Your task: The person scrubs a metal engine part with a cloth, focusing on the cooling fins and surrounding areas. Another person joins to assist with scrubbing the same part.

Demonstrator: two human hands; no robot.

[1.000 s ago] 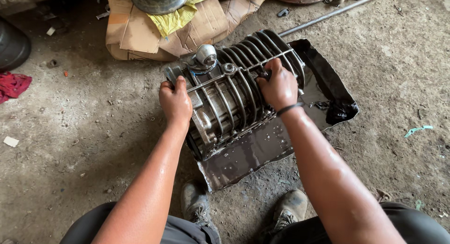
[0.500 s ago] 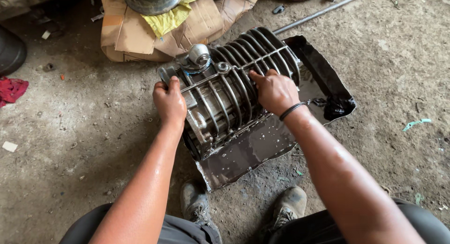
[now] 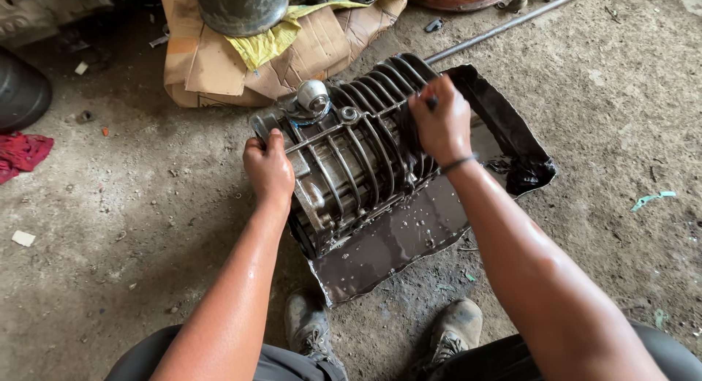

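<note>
A finned grey metal engine block [image 3: 351, 161] lies tilted in a shallow, oily black metal tray [image 3: 409, 238] on the concrete floor. My left hand [image 3: 268, 169] grips the block's left edge. My right hand [image 3: 440, 121] rests on the fins at the block's upper right, fingers curled around a small dark tool that is mostly hidden. A shiny round fitting [image 3: 313, 97] sticks up from the block's far end.
Behind the block lie folded cardboard [image 3: 212, 66], a yellow cloth [image 3: 267, 41] and a dark metal cylinder [image 3: 238, 8]. A long metal rod [image 3: 504, 26] runs at the upper right. A red rag [image 3: 22, 154] and a black tyre [image 3: 18, 92] are at the left. My shoes [image 3: 311, 330] are below.
My right hand has moved up the fins toward the block's far right end. The left hand stays on the left edge. The camera view has shifted slightly.
</note>
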